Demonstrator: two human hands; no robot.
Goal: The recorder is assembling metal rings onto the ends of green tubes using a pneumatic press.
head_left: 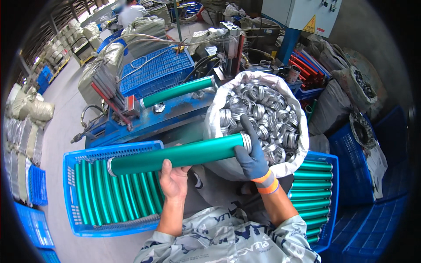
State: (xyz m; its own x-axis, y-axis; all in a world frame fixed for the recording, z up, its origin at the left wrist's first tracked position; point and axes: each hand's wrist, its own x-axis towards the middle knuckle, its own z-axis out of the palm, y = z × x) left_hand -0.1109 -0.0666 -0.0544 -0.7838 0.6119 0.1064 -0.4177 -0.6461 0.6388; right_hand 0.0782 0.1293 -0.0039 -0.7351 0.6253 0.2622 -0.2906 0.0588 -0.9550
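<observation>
Green tube [175, 157] gripped underneath by bare left hand [173, 179], gloved right hand [252, 153] fingers pinching its end ring [246, 142]

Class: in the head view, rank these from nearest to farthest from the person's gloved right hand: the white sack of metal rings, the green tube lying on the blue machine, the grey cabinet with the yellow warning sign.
From the right hand:
1. White sack of metal rings, just behind the fingers.
2. Green tube on the blue machine, up and left.
3. Grey cabinet, top edge, farthest.

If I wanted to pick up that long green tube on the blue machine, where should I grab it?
Probably around the middle of the green tube, coming from above. It lies tilted on the blue machine, its smooth round body bare there, so fingers can wrap it. Its left end sits against a fixture, and its right end carries a metal ring.
</observation>
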